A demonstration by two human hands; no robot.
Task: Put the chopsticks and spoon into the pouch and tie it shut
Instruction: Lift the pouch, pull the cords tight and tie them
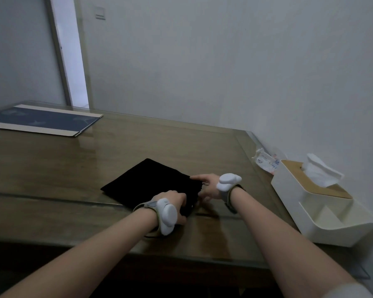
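Both hands grip the flat pouch's near-right mouth.

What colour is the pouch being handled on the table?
Plain black, no visible pattern; the pouch shows in the head view.

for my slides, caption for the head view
Both hands, left and right, work the black pouch's mouth on the table.

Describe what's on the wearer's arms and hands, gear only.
Both forearms are bare and no gloves show. Left hand and right hand each carry a white, rounded plastic module on a grey wrist strap. A pale sleeve edge shows on the right upper arm. No markings are readable, and no cable can be made out for certain.
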